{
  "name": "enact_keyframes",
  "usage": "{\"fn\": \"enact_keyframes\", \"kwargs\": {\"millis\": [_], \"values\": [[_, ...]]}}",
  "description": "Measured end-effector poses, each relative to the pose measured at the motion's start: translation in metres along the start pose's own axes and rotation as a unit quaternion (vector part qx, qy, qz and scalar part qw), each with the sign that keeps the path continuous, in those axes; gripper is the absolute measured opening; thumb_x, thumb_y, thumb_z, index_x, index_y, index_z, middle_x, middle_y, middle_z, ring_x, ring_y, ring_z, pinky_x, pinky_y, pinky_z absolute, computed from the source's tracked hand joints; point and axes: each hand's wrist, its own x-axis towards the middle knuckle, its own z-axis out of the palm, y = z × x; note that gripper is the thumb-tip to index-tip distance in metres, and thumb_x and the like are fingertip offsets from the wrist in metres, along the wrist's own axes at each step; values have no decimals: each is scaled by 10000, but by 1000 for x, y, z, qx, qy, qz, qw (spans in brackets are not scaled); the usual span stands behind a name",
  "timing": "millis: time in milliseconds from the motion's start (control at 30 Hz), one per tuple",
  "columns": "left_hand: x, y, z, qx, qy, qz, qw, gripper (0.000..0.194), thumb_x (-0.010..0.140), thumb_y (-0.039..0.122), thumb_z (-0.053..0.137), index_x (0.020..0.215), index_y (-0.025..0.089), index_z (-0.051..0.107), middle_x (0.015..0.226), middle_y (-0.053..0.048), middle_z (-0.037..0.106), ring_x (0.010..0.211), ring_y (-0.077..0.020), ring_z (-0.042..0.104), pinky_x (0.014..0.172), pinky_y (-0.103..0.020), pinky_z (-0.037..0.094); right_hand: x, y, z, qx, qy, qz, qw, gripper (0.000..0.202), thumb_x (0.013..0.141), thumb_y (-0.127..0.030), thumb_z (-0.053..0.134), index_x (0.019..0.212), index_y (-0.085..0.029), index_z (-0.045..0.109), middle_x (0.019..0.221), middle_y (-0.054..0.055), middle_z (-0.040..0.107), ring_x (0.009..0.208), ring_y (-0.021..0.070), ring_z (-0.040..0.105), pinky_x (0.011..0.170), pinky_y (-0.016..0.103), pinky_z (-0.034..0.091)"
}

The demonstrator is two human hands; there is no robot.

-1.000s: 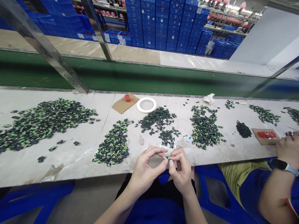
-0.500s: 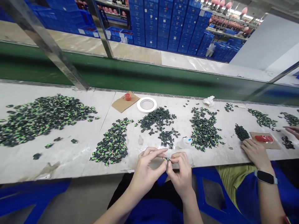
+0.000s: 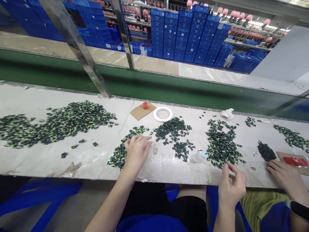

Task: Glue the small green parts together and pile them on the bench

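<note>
Hands are well apart here. Left hand (image 3: pixel 136 149) is reached out further, palm down, fingers loosely bent with the index pointing off to the right, left forearm (image 3: pixel 112 198) slanting up behind it. Right hand (image 3: pixel 233 187) is more upright, thumb and index tips close together, right forearm (image 3: pixel 225 217) nearly vertical. Tbh can't tell if either's pinching anything.

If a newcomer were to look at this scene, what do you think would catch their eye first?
Probably the large heap of black-and-green pieces spread across the left part of the worktable. Next might come the tall stacks of blue crates in the background, and the white tape roll near the table's middle. The person's left hand also stands out, over a smaller heap left of centre.
</note>
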Motion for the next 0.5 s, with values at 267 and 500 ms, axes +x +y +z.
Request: {"fn": "enact_keyframes", "kwargs": {"millis": [267,500], "values": [[26,-8,30,92,8,-38,995,155,831,249,580,874,197,720,866,-153,705,908,-348,527,815,-511,347,-13,5,19,-26,-187,-79,979,545,800,-588,583,1179,-198,611,1082,137,570,1038,317,462,830,483,427],[31,-6,23,112,-8,-61,992,94,809,171,626,771,188,710,943,-152,694,1006,-363,497,817,-511,331,-18,-6,38,22,-165,-76,983,373,787,-556,617,897,-200,616,1031,140,613,1026,308,469,860,499,409]]}}
